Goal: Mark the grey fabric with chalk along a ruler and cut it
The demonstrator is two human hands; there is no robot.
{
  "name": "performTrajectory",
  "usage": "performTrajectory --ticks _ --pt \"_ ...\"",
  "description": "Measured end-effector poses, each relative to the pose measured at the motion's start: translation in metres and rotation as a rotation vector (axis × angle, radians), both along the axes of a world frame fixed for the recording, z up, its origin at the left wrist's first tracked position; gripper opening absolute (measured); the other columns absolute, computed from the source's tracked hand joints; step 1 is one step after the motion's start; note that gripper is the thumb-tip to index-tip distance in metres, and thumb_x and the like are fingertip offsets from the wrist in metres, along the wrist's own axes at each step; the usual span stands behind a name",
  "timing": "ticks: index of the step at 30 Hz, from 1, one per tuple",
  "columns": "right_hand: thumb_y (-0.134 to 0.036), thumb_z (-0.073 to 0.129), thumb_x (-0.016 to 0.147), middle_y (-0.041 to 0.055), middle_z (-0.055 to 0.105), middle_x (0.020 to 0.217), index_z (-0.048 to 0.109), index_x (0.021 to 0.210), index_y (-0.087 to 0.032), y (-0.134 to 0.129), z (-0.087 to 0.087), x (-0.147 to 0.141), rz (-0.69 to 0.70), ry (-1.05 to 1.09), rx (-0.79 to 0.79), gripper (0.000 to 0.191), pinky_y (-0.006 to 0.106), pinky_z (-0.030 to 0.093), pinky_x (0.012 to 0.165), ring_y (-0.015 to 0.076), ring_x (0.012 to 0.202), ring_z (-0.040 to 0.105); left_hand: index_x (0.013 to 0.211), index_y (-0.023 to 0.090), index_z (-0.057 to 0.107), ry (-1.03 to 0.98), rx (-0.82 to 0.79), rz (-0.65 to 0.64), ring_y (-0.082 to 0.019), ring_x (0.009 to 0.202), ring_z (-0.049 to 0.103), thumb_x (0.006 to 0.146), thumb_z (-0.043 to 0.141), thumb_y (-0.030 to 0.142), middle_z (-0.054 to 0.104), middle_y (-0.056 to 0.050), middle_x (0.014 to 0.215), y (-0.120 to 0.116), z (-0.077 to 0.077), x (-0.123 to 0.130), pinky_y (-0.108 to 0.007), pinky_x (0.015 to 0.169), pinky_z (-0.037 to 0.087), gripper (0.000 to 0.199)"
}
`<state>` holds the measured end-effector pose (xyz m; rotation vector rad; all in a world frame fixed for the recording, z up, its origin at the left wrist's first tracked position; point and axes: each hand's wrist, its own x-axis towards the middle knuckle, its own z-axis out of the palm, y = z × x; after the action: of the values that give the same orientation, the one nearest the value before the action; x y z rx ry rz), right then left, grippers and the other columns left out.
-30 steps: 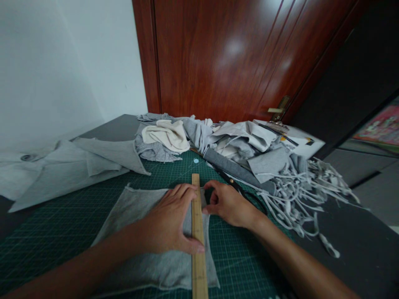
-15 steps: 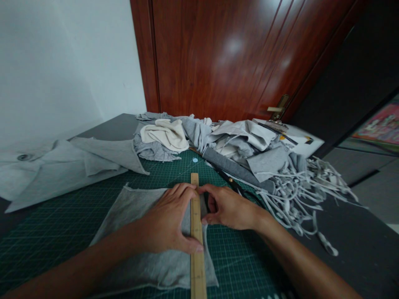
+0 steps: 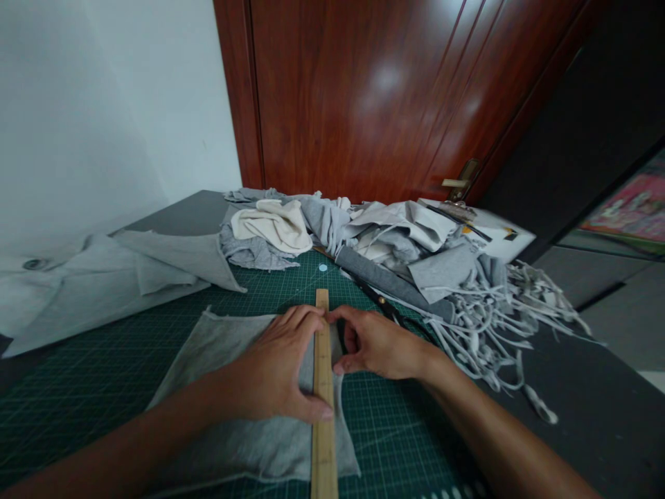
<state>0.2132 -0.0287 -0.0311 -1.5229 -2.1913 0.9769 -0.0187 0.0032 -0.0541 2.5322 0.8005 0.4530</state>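
A wooden ruler [image 3: 324, 443] lies lengthwise over a grey piece of fabric [image 3: 260, 443], close to the fabric's right edge. My left hand [image 3: 280, 371] rests on the fabric with thumb and fingers spread, thumb and fingertips pressing on the ruler. On the other side, my right hand [image 3: 377, 346] has its index fingertip against the ruler near its far end. Its thumb is apart from the index finger, at the fabric's right edge, and the remaining fingers curl under. Nothing shows between that thumb and finger. The ruler's near end is cut off by the frame.
A green cutting mat [image 3: 384, 436] lies under the fabric. Black scissors [image 3: 382, 300] lie beyond my right hand, beside piled grey fabric [image 3: 405, 222] and tangled strips [image 3: 483, 339]. More grey fabric [image 3: 129, 270] lies left; a clipboard [image 3: 501, 239] lies far right.
The view has shifted slightly. The ruler's near end has moved a little left relative to the fabric. Both hands keep nearly the same pose.
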Motion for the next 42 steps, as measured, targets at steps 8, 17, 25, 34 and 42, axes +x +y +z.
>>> performTrajectory --ticks 8,17,25,34,42 --pt "-0.02 0.096 0.077 -0.0076 0.063 0.078 0.061 0.141 -0.016 0.0 0.001 0.0 -0.007 0.009 -0.009 0.073 0.025 0.042 0.059 0.0154 0.068 0.062 0.121 0.021 0.058 0.004 -0.003 0.013 -0.043 0.135 0.051 0.049 0.099 0.052 0.057 -0.014 0.138 -0.001 0.002 0.001 -0.061 0.116 0.045 0.088" --pt "-0.022 0.094 0.078 -0.0057 0.066 0.079 0.06 0.142 -0.016 -0.003 0.006 0.0 0.016 -0.021 0.001 0.073 0.026 0.044 0.059 0.0169 0.069 0.064 0.122 0.022 0.057 0.006 -0.004 0.013 -0.042 0.135 0.051 0.051 0.098 0.051 0.057 -0.013 0.138 -0.002 0.003 0.001 -0.06 0.116 0.044 0.087" --pt "-0.049 0.095 0.078 0.0039 0.071 0.091 0.055 0.152 -0.012 -0.013 0.019 -0.005 0.081 -0.108 0.061 0.091 0.031 0.046 0.063 0.0235 0.075 0.067 0.123 0.022 0.059 0.001 -0.006 0.017 -0.042 0.134 0.052 0.05 0.098 0.052 0.058 -0.013 0.137 -0.001 0.003 0.001 -0.061 0.117 0.044 0.087" --pt "-0.041 0.1 0.072 0.0136 0.074 0.114 0.047 0.16 -0.01 -0.018 0.021 -0.008 0.101 -0.192 0.048 0.108 0.037 0.053 0.084 0.0314 0.099 0.072 0.133 0.023 0.055 -0.003 0.009 0.014 -0.041 0.138 0.052 0.05 0.1 0.046 0.056 -0.014 0.143 -0.003 0.002 0.001 -0.059 0.119 0.044 0.097" --pt "-0.038 0.096 0.077 0.0157 0.082 0.105 0.055 0.151 -0.005 -0.016 0.035 -0.013 0.18 -0.347 0.017 0.091 0.034 0.051 0.069 0.0344 0.093 0.077 0.134 0.021 0.054 0.009 0.001 0.021 -0.042 0.137 0.051 0.049 0.101 0.048 0.056 -0.014 0.142 -0.003 0.003 0.0 -0.059 0.12 0.043 0.1"
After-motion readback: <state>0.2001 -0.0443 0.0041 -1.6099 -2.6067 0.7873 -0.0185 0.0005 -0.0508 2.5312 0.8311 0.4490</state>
